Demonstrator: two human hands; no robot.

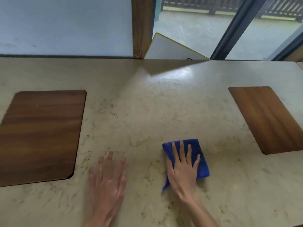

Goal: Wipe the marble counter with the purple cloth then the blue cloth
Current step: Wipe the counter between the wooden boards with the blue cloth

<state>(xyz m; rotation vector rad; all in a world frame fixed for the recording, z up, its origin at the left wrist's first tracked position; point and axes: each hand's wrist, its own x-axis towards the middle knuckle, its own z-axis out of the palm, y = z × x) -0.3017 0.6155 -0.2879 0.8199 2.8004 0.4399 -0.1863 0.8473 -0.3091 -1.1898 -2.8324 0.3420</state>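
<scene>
Clearly the blue cloth [196, 154] is the thing in play: it lies folded into a rough rectangle on the marble table [147, 115], near the front edge and a little right of centre. The right hand [182, 169] lies flat on top of it, fingers spread and straight, pressing down rather than gripping; nothing is pinched or closed around the fabric. The left hand [108, 179] rests palm-down on bare marble just left of the cloth, apart from it, fingers open and holding nothing, and it looks slightly blurred.

The cloth looks like soft microfibre, light and limp. A loose corner trails out at the near left under the wrist, which suggests the folds will shift or bunch if pushed from one edge only. It should slide easily on the polished stone, which shows a glossy sheen toward the far middle. The best hold is probably the one shown: a broad flat palm over the middle of the fold, fingertips reaching toward the far edge so the whole pad moves as one piece. To lift it, pinching through all the layers at a folded side would keep it from falling open.

A dark wooden inset panel [41, 136] sits at the left and a lighter wooden panel [265, 118] at the right, both well apart from the cloth. No purple cloth is in view.
</scene>
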